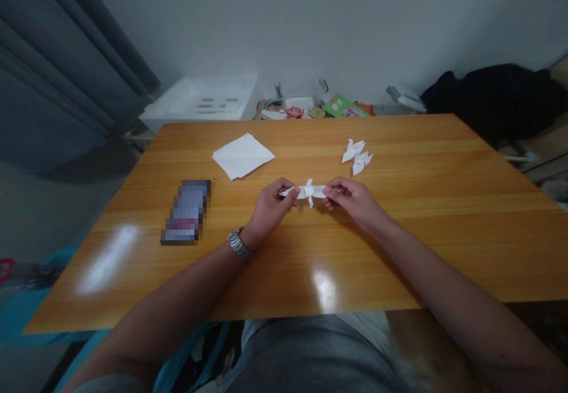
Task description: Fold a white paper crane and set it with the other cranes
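Observation:
A white folded paper crane (309,192) is stretched between my two hands, its wings spread out to the sides. My left hand (276,202), with a metal watch on the wrist, pinches one wing tip between thumb and fingers. The opposite wing is gripped the same way by my right hand (351,199). Two more paper cranes (357,156) rest close together on the table beyond my right hand. Beyond my left hand lies a stack of white paper sheets (244,156).
The wooden table (426,203) has a pixelated phone-like device (187,212) at its left. Behind the far edge are a white foam box (199,98), a green booklet (344,106) and assorted small items. Dark cloth (492,103) is heaped at the right.

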`<state>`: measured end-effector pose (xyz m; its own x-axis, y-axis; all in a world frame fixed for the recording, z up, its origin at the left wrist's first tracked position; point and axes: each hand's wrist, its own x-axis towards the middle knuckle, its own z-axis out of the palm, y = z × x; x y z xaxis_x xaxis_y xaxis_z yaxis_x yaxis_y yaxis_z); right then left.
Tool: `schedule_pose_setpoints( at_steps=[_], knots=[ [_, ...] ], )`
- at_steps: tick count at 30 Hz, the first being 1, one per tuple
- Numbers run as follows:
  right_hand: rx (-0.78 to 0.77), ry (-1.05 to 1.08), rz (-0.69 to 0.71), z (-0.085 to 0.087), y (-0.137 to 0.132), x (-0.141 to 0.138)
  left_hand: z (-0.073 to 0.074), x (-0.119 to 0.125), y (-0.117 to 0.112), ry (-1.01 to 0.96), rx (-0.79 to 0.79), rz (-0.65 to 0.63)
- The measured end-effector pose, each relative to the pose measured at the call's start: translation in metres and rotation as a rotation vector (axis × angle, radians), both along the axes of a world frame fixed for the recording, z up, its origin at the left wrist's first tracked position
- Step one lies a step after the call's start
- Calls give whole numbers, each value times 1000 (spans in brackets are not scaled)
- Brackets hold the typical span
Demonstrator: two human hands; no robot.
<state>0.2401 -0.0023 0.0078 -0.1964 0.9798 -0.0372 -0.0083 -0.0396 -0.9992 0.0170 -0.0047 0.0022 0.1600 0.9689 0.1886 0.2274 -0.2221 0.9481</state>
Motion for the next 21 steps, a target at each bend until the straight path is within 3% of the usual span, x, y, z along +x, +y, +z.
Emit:
schedule_pose_setpoints(
  at_steps=[5, 9, 16, 21],
  knots=[
    [47, -45, 101, -7, 1, -1, 2, 1, 0, -36, 33, 69],
    [204, -133, 38, -12, 5, 4, 2, 0, 1, -8, 19, 60],
    [264, -162, 96, -7, 2, 9, 2, 0, 1, 16, 29, -32],
    [393, -215, 167, -1, -1, 8, -1, -2, 2, 47, 12, -125]
  ],
)
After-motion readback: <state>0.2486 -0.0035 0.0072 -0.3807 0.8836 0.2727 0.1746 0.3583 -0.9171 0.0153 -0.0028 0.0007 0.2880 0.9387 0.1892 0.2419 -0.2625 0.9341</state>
